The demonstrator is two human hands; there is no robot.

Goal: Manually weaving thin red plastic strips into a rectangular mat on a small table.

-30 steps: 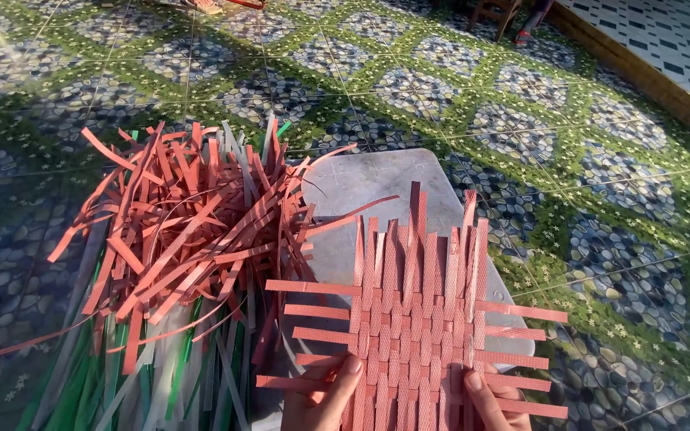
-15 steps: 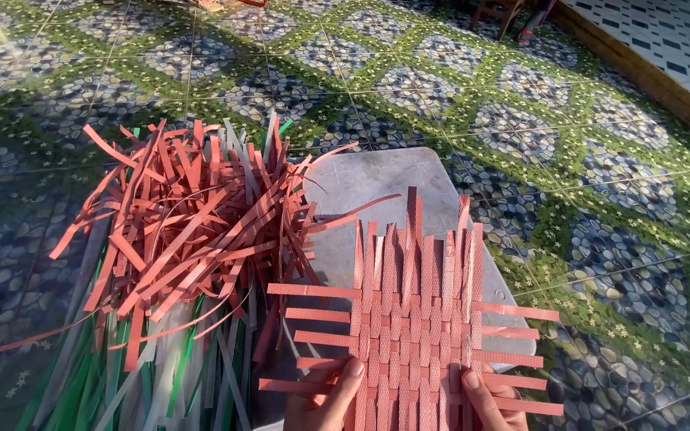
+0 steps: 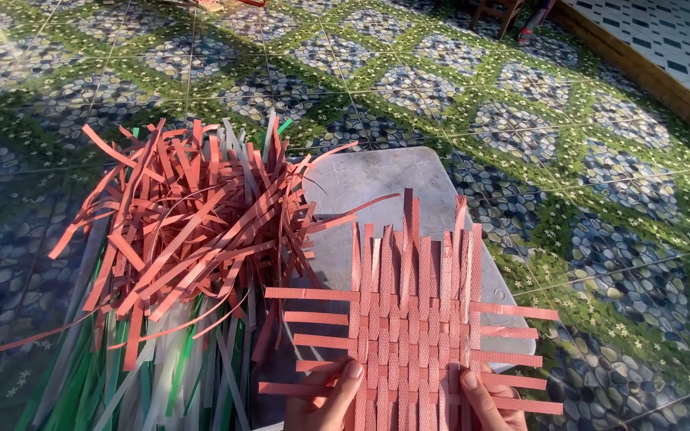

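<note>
A partly woven mat of salmon-red plastic strips (image 3: 413, 319) is pressed flat on a grey board (image 3: 377, 187) that rests on patterned floor tiles (image 3: 521, 96), at the bottom centre of the head view. The left hand (image 3: 325, 399) is laid at the mat's lower left corner, its fingers extended and one fingertip set on the weave beside the loose ends of the horizontal strips. The right hand (image 3: 485, 399) is placed at the lower right, a fingertip likewise bearing down on the crossings. Neither hand is closed around anything; both are held flat and loosely spread, touching only the mat, though the palms are cut off by the frame edge.

For the weave to be kept true, it is judged that the crossings should be held down evenly on both sides, so that the upright strips are not splayed and the horizontal ones are kept snug and parallel.

A tangled heap of loose red strips (image 3: 185, 223) is piled just left of the board, overlapping its edge, with green and white strips (image 3: 161, 375) lying beneath it. Long shadows are cast across the tiles by low sunlight.
</note>
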